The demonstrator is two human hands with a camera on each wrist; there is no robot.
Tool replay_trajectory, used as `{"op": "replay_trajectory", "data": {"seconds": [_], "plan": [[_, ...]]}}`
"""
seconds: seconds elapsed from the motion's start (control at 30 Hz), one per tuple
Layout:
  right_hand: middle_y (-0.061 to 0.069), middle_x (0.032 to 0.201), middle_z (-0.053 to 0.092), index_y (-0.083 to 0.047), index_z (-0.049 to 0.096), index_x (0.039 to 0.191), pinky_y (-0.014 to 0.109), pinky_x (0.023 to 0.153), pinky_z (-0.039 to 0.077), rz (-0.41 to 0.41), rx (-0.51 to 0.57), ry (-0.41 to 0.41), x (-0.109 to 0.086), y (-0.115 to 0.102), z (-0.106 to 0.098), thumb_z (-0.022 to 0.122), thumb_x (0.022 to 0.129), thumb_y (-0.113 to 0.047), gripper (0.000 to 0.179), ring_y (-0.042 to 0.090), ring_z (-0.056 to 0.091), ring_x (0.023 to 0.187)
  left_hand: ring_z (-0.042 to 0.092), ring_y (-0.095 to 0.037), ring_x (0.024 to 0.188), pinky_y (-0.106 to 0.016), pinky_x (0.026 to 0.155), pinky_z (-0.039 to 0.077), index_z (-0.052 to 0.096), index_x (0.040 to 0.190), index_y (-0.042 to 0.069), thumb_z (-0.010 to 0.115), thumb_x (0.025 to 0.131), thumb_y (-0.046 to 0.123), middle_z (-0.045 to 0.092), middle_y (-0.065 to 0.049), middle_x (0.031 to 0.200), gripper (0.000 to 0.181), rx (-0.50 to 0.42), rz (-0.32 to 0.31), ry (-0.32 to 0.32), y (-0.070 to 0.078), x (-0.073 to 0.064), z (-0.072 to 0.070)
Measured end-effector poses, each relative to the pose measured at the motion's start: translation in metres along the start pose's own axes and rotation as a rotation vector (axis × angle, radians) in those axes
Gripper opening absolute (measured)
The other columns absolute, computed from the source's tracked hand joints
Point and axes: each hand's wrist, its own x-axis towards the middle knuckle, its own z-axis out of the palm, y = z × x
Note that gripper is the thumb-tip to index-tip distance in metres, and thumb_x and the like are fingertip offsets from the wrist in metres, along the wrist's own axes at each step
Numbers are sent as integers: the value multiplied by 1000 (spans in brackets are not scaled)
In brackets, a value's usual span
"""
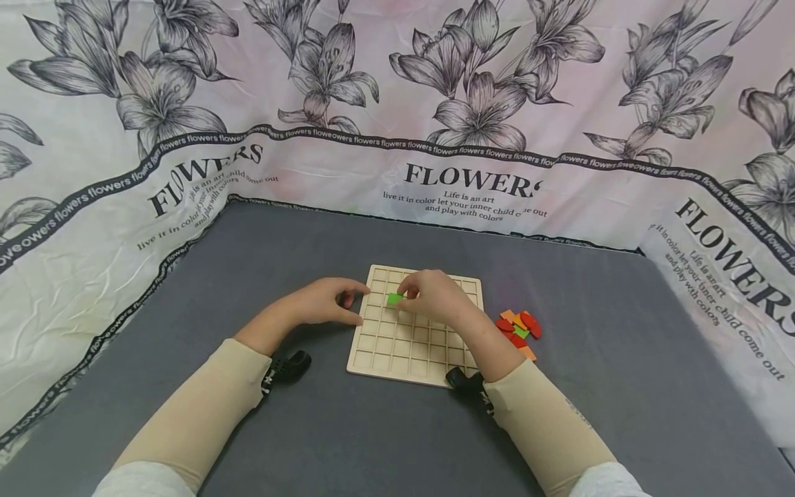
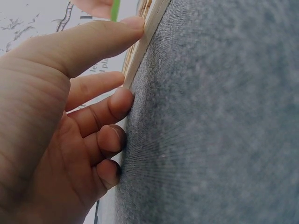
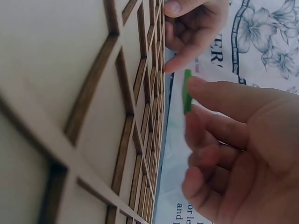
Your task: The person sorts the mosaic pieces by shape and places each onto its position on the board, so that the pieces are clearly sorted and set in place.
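A light wooden grid board (image 1: 386, 348) lies on the grey table. Above its upper left part, my right hand (image 1: 435, 297) pinches a thin green square tile (image 1: 394, 299) between thumb and fingers. In the right wrist view the green tile (image 3: 187, 93) stands on edge in the fingertips, apart from the grid. My left hand (image 1: 323, 301) rests at the board's left edge, with its thumb (image 2: 107, 39) and fingertips touching the side. The other fingers are loosely bent and hold nothing.
Right of the board, a small loose pile of red (image 1: 531, 323), orange (image 1: 528, 353) and green (image 1: 520, 333) flat pieces lies on the table (image 1: 596, 386). A flower-printed cloth (image 1: 348, 166) stands around the table's back and sides. Each wrist carries a black camera mount.
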Motion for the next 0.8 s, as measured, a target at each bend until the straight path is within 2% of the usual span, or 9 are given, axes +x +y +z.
{"op": "replay_trajectory", "data": {"seconds": [0.37, 0.6, 0.8], "plan": [[1, 93, 71, -8, 78, 110, 38, 83, 52, 1, 48, -31, 3, 11, 8, 80, 92, -23, 23, 16, 64, 88, 46, -16, 72, -35, 70, 39, 60, 142, 10, 83, 89, 31, 54, -2, 88, 62, 10, 7, -1, 3, 1, 0], [0, 92, 69, -8, 76, 112, 37, 81, 52, -14, 48, -29, 2, 14, 10, 81, 91, -23, 26, 16, 63, 85, 46, -16, 72, -35, 70, 39, 60, 142, 9, 83, 89, 30, 55, -2, 88, 61, 5, 10, -2, 3, 1, 1], [-3, 88, 69, -12, 75, 98, 36, 77, 50, -39, 75, -16, 1, 13, 8, 80, 92, -19, 10, 16, 61, 82, 46, -16, 72, -35, 70, 39, 59, 142, 8, 83, 90, 29, 54, -2, 88, 61, 8, 11, -2, 4, 1, 1]]}}
